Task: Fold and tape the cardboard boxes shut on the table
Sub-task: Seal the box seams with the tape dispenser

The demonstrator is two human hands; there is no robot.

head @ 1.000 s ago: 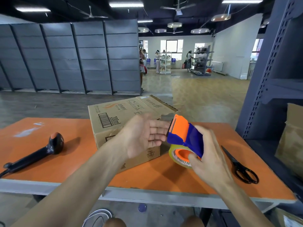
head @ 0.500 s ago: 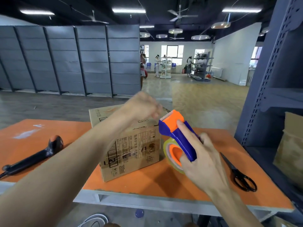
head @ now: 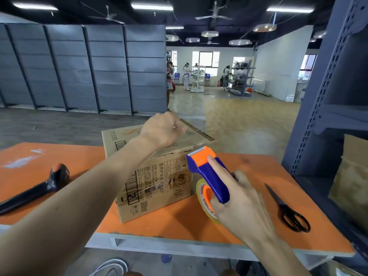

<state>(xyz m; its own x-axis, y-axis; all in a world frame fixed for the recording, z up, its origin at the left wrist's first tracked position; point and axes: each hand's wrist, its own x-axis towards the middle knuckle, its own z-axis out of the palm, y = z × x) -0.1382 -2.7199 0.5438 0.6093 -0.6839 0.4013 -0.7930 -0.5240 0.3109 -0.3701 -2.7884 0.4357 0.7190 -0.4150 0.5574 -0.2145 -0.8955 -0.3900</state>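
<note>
The brown corrugated cardboard box [head: 159, 176] at the middle of the frame is matt and slightly fibrous, with dull black print and what looks like a shinier taped patch on its near face. Just right of it, the blue and orange plastic tape dispenser [head: 211, 172] is smooth with a soft sheen. Its toothed blade [head: 197, 151] looks like bare metal, and the yellowish tape roll [head: 201, 193] is glossy. The orange counter [head: 179, 220] is matt, chipped rough along its lower edge. At lower left, the black handheld scanner [head: 39, 189] is glossy plastic. The black scissors [head: 286, 210] at right look matt. The grey perforated shelf upright [head: 322, 96] at the right edge of the frame is painted metal.
</note>
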